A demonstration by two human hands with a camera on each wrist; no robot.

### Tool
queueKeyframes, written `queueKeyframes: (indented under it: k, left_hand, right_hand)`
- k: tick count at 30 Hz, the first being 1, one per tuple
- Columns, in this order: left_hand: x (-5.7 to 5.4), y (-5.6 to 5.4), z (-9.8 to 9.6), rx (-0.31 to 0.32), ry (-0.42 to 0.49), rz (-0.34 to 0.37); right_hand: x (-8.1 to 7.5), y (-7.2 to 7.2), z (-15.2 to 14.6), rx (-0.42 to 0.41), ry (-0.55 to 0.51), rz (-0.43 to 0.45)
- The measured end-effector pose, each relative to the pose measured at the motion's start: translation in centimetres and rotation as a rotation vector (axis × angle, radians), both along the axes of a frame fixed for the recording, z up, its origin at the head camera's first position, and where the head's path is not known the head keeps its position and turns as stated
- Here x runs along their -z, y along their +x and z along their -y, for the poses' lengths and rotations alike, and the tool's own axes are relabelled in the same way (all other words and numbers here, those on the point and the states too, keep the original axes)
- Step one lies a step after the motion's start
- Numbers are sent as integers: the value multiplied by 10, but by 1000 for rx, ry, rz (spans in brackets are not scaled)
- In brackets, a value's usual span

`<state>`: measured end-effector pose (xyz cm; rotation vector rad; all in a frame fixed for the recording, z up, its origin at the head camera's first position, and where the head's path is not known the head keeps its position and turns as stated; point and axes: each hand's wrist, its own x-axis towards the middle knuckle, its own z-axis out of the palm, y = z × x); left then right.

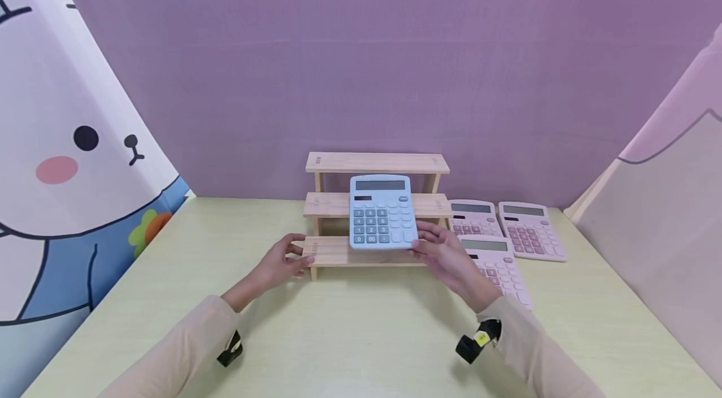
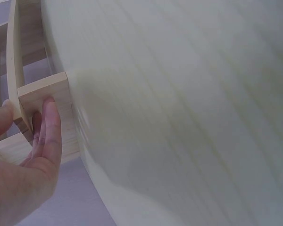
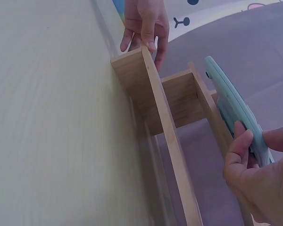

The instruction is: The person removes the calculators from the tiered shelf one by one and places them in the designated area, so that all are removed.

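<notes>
A blue calculator (image 1: pixel 383 212) leans face-up in front of the middle tier of a three-tier wooden stand (image 1: pixel 376 163). My right hand (image 1: pixel 448 260) pinches its lower right corner; in the right wrist view the thumb lies on one face and the fingers (image 3: pixel 239 148) behind it. At the stand's left end, my left hand (image 1: pixel 282 260) grips the lowest board (image 1: pixel 338 252). The left wrist view shows the thumb (image 2: pixel 1 120) on top of that board and the fingers underneath, beside the leg panel (image 2: pixel 52 92).
Three pink calculators lie on the table (image 1: pixel 361 335) right of the stand: one at the back (image 1: pixel 474 210), one farther right (image 1: pixel 533 232), and one nearer (image 1: pixel 499 266), partly behind my right hand. A purple backdrop (image 1: pixel 372 59) stands behind, with printed cloth (image 1: pixel 101 84) at the left.
</notes>
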<state>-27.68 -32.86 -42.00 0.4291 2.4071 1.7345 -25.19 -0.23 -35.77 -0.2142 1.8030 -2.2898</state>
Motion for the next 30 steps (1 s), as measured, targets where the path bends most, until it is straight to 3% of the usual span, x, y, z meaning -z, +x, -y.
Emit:
queueKeyframes:
  k: [11, 30]
  left_hand:
    - [0, 0, 0, -7, -17, -4]
    - [-5, 4, 0, 4, -25, 2]
  right_hand:
    - [1, 6, -19, -27, -10, -11]
    - [0, 14, -49, 17, 29, -27]
